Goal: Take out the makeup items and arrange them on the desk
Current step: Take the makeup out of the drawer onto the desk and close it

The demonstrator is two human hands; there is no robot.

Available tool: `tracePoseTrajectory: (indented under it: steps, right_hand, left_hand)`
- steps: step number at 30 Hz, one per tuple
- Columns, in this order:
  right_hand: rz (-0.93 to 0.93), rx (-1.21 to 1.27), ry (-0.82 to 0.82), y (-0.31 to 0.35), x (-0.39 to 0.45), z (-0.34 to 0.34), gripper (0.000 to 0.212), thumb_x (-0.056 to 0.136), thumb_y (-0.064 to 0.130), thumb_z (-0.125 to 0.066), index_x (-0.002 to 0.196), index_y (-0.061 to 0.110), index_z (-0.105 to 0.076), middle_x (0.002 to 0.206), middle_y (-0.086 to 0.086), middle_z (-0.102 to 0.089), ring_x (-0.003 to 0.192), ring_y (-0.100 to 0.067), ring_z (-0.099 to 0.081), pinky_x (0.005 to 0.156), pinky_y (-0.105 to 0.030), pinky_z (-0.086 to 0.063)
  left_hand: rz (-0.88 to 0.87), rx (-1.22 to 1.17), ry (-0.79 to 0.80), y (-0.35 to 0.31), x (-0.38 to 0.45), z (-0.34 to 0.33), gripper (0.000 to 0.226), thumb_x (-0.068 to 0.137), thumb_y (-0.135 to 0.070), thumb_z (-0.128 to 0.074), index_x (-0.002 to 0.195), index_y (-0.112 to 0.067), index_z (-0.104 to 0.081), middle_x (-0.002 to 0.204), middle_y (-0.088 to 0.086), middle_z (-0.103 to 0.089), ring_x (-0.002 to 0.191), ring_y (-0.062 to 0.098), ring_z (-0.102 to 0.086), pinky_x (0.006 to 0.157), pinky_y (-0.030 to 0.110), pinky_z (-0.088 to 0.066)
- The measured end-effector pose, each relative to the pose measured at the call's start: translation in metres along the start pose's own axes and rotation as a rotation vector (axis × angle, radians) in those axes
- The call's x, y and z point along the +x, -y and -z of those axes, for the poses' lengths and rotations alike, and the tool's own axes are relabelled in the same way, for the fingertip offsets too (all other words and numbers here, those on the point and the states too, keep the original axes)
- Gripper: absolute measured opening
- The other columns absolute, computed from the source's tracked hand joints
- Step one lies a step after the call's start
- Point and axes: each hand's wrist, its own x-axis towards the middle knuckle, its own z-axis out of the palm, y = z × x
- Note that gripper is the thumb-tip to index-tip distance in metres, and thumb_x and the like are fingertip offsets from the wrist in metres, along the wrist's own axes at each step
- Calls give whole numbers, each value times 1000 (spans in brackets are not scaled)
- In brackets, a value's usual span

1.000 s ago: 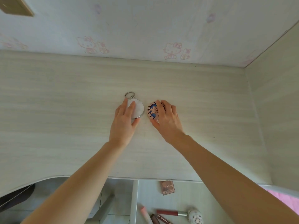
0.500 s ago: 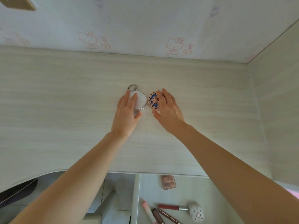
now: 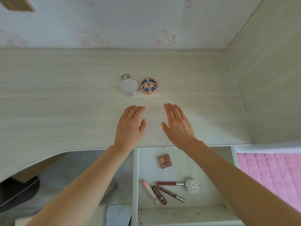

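Hands hover flat above a pale wood-grain desk (image 3: 65,111), palms down, holding nothing. The person's left hand (image 3: 130,126) has its fingers straight and close together, the thumb slightly apart, and the right hand (image 3: 177,126) mirrors it with its fingers stretched out and angled toward the left. Neither hand touches any item.

Two round compacts sit side by side farther back on the desk, beyond the fingertips and apart from them. The silver compact (image 3: 129,86), with a small metal ring at its far edge, lies on the left. The pink compact (image 3: 148,86), its lid patterned in blue and dark shapes, lies just beside it on the right; the two appear to touch or nearly touch.

Below the desk's front edge, an open drawer (image 3: 203,168) holds more makeup. A small square eyeshadow palette (image 3: 165,161) in brown tones lies near the drawer's back. Nearer the front are a pink lip tube (image 3: 149,191), a short brown lipstick (image 3: 159,195), a slim dark-red lip gloss (image 3: 170,193) with lettering along it, and a red-and-silver lip gloss (image 3: 170,183) lying crosswise. A round white case (image 3: 191,185) with a floral lid rests at the silver end of that crosswise tube.

Cartoon-cat wallpaper (image 3: 146,22) covers the wall behind the desk, and pink quilted fabric (image 3: 273,173) shows at the lower right.
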Motion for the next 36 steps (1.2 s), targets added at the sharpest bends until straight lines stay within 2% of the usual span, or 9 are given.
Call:
tracePoseTrajectory:
  steps: [8,12,16,19,23,28,32,36]
  right_hand:
    - [25,54,-15,-15,-102,-3,53,90,14,-60,138,-2,-42,138,-15,-47,133,-32,-40,107,-41,-40]
    - [16,88,2,-32,-144,-17,51,87,14,-63,133,-1,-48,132,-14,-53,127,-31,-47,102,-41,-46]
    - [-33,102,51,-52,-178,-42,49,86,15,-65,131,0,-50,127,-13,-56,123,-29,-50,95,-41,-50]
    - [-93,117,117,-67,-196,-66,49,89,17,-62,133,2,-48,130,-11,-55,124,-27,-49,96,-40,-49]
    - [-174,84,292,-84,-215,-99,53,96,29,-50,143,8,-35,140,-6,-44,131,-21,-37,106,-32,-39]
    - [-360,92,468,-104,-224,-129,52,97,37,-46,140,11,-33,135,-7,-42,123,-26,-41,99,-33,-43]
    - [-478,151,501,-111,-220,-146,52,95,41,-46,136,10,-37,131,-10,-42,118,-29,-41,95,-36,-43]
    - [-482,147,492,-108,-222,-159,56,93,45,-48,137,11,-37,133,-10,-37,118,-29,-39,96,-35,-45]
  left_hand:
    - [-106,-23,14,-49,-82,-25,30,84,-9,-64,114,-7,-65,108,4,-68,113,27,-57,95,40,-49]
    - [-103,-12,84,-65,-114,-45,28,85,-15,-58,111,-9,-67,104,3,-69,109,26,-60,91,39,-52]
    - [5,-46,192,-78,-134,-74,30,84,-11,-65,114,-10,-65,104,3,-68,108,26,-60,90,40,-53]
    - [96,-61,255,-86,-140,-98,30,86,-10,-65,116,-11,-64,109,3,-66,111,23,-56,92,35,-50]
    - [265,-100,290,-84,-141,-131,30,92,-12,-58,121,-9,-62,116,6,-65,119,23,-49,96,35,-47]
    - [376,-62,380,-72,-137,-166,37,94,-16,-55,130,-10,-53,128,8,-55,123,27,-44,97,38,-46]
    - [444,-28,418,-61,-127,-189,44,94,-20,-55,136,-13,-47,135,9,-48,123,30,-42,95,40,-44]
    - [468,36,468,-56,-123,-204,52,91,-23,-60,139,-12,-43,137,10,-44,125,32,-39,92,41,-45]
